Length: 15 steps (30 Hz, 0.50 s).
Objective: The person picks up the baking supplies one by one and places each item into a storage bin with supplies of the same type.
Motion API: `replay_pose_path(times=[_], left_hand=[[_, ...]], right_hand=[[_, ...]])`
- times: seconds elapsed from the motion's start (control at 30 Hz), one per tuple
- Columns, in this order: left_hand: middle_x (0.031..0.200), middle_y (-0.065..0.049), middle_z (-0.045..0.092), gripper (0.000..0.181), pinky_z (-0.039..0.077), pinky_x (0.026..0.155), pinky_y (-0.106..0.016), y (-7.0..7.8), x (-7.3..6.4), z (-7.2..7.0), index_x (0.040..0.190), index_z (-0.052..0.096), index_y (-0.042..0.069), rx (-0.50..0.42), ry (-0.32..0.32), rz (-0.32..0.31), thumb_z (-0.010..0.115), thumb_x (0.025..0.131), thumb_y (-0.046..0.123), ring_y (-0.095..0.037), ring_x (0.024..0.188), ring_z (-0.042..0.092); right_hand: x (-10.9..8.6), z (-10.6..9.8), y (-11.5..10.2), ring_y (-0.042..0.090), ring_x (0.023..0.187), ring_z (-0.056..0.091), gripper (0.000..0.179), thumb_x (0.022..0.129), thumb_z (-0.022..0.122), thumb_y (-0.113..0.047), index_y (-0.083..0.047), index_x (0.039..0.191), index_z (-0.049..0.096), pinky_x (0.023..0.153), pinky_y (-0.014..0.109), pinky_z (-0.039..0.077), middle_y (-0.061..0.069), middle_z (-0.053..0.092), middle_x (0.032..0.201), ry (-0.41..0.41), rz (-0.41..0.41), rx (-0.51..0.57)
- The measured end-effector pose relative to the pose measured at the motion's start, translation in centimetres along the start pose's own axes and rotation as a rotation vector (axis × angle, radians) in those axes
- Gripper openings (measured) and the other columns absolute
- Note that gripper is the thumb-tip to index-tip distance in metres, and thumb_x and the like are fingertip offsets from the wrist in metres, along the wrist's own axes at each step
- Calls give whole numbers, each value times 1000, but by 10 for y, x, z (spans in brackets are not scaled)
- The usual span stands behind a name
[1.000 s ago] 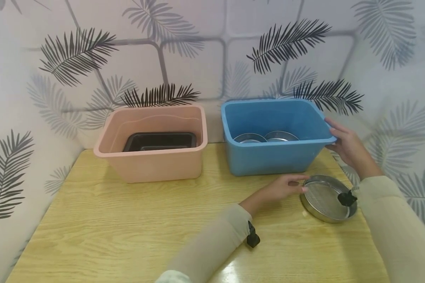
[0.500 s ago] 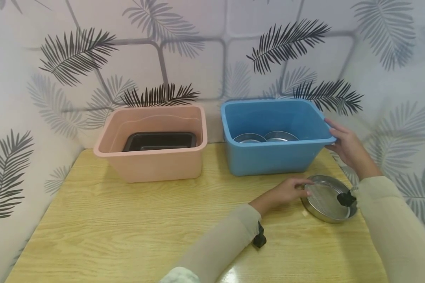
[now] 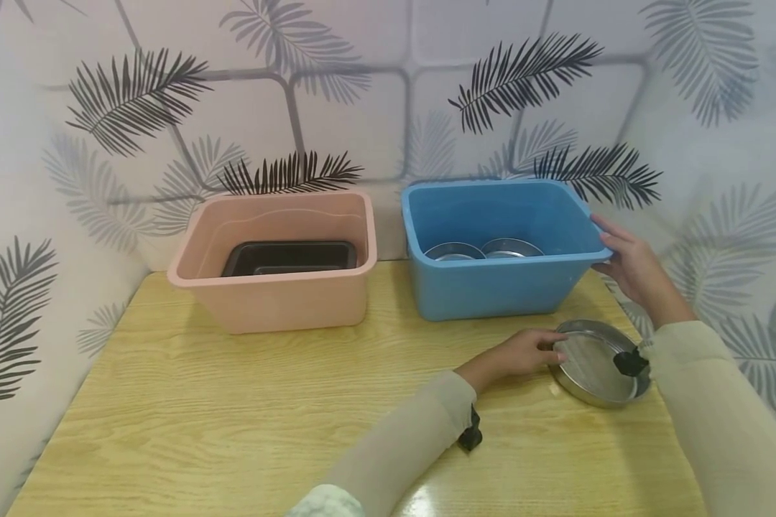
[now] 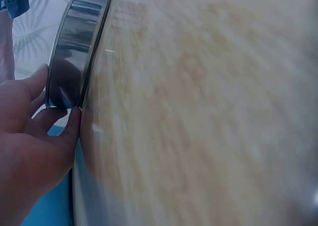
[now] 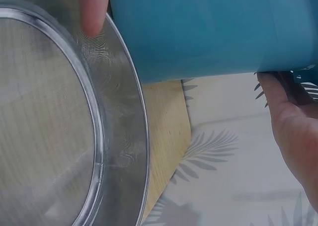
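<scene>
A round metal sieve [image 3: 593, 370] with a fine mesh bottom lies on the table's right side. My left hand [image 3: 525, 352] holds its left edge, thumb and fingers set about the shiny wall in the left wrist view. One fingertip [image 5: 93, 17] shows inside the rim in the right wrist view. Behind the sieve stands a blue plastic tub [image 3: 485, 291]. My right hand [image 3: 636, 269] grips the tub's right rim, with some fingers hidden beneath it. Two round metal-rimmed pieces [image 3: 455, 251] sit side by side in the tub, their lower parts hidden by its front wall.
A pink plastic tub [image 3: 284, 305] stands at the back left with a black rectangular tray [image 3: 291, 249] inside. A patterned wall [image 3: 388, 129] rises right behind both tubs. The wooden table [image 3: 233, 409] stretches in front, its right edge close to the sieve.
My left hand has moved slightly right, from beside the sieve onto its rim. The right hand stays on the blue tub, and the sieve lies in the same place.
</scene>
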State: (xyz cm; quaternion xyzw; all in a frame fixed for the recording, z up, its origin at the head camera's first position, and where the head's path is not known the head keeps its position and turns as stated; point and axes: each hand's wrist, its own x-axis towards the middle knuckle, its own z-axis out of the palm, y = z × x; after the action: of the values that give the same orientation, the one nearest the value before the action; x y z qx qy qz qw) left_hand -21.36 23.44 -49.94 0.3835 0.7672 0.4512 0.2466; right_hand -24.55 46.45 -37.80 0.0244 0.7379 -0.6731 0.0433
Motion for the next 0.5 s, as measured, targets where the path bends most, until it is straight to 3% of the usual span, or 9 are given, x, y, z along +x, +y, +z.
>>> replay_pose_path(times=[0.3,0.5], left_hand=[[162,-2,36,54,27,119,-19,3,-11,-11,154,43,16,-3,16,9,58,104,28,-9,150,29],[162,1,36,51,29,119,-20,0,-15,-17,154,44,21,-20,29,20,55,105,27,-9,149,31]], right_hand=[[2,2,0,38,154,-4,60,110,38,-34,-28,163,12,123,57,0,5,-5,170,4,7,41],[1,1,0,38,154,-4,60,110,39,-33,-26,163,12,123,58,-1,7,-6,170,-2,10,62]])
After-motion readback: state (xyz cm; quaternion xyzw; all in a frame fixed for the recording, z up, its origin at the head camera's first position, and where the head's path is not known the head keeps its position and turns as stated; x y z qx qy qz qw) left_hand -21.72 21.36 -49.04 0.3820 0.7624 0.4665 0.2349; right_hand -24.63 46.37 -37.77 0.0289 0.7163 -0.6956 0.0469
